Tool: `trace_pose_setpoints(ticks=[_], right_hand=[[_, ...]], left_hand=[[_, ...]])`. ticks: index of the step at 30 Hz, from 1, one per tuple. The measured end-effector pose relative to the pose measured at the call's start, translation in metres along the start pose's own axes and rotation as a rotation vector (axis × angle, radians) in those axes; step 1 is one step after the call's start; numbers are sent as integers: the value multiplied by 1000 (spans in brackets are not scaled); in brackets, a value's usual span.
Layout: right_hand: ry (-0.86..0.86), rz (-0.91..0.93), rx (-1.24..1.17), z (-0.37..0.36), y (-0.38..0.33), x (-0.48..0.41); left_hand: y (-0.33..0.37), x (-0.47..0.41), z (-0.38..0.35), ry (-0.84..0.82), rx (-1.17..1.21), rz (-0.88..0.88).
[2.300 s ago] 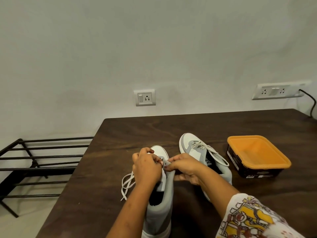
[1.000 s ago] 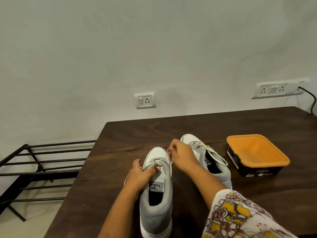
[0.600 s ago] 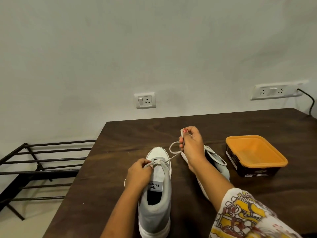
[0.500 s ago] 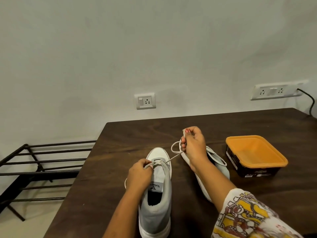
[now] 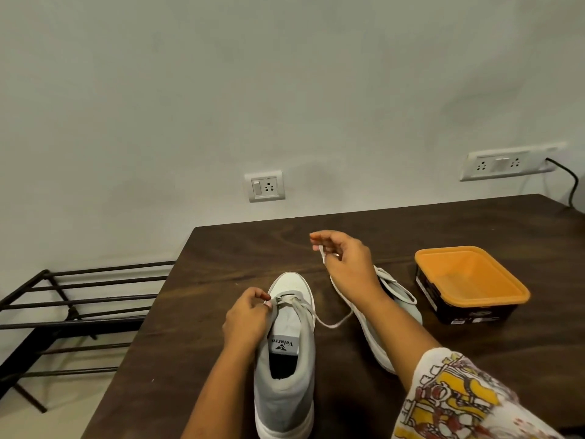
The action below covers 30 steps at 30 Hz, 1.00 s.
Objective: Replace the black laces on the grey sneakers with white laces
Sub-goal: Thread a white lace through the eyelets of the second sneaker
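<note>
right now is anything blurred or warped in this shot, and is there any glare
Head view: the right hand is motion-smeared at the fingertips, as is the white lace it pinches; the left hand and the tongue label on the near sneaker are sharp. Head view, wide-angle look: the far edge of the table and the long socket plate run slanted; light is soft and even, no glare.

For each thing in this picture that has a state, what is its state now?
near sneaker, upright, white lace only through its front eyelets
white lace, slack between that sneaker and the right hand
left hand, pinches the lace at the sneaker
right hand, raised, holds the lace end
far sneaker, already laced in white
orange container, open, looks empty
</note>
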State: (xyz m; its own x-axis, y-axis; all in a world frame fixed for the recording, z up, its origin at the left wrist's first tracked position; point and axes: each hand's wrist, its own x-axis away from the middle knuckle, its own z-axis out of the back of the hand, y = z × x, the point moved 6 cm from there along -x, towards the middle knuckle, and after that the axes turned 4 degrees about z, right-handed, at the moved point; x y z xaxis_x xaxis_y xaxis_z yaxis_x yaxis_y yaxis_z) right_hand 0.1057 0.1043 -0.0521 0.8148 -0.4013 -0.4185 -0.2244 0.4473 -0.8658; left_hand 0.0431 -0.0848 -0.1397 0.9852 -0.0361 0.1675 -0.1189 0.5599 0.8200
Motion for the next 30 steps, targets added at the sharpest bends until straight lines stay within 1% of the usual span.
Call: trace_pose_setpoints(ticks=[3, 5, 7, 10, 12, 13, 14, 17, 18, 20, 22, 24, 27, 30], right_hand=[[-48, 1, 85, -4, 5, 0], [-114, -26, 121, -8, 10, 1], [-243, -86, 215, -15, 18, 3], [-495, -165, 463, -27, 34, 12], [-614, -211, 534, -32, 43, 19], [-640, -217, 537, -34, 44, 21], [-631, -211, 530, -35, 44, 20], [-498, -202, 469, -32, 41, 13], [-487, -210, 461, -31, 40, 12], [-570, -239, 481, -33, 41, 14], [-646, -239, 495, -37, 42, 18], [-627, -231, 478, -38, 43, 18], [-597, -220, 483, -40, 42, 17], [-597, -218, 479, -45, 42, 18]], left_hand=[[-4, -1, 1, 3, 34, 49], [-6, -3, 0, 2, 58, 75], [-9, -4, -1, -16, 88, 119], [-15, -8, -4, -63, 157, 162], [-17, -10, -5, -72, 181, 170], [-19, -11, -6, -73, 192, 176], [-19, -12, -5, -71, 200, 180], [-17, -10, -1, -58, 198, 191], [-16, -9, 0, -50, 175, 181], [-9, -5, 3, -18, 70, 103], [7, 4, 3, 4, -55, -72], [22, 16, -3, -22, -151, -213], [30, 31, -19, -114, -245, -233], [32, 33, -22, -136, -313, -206]])
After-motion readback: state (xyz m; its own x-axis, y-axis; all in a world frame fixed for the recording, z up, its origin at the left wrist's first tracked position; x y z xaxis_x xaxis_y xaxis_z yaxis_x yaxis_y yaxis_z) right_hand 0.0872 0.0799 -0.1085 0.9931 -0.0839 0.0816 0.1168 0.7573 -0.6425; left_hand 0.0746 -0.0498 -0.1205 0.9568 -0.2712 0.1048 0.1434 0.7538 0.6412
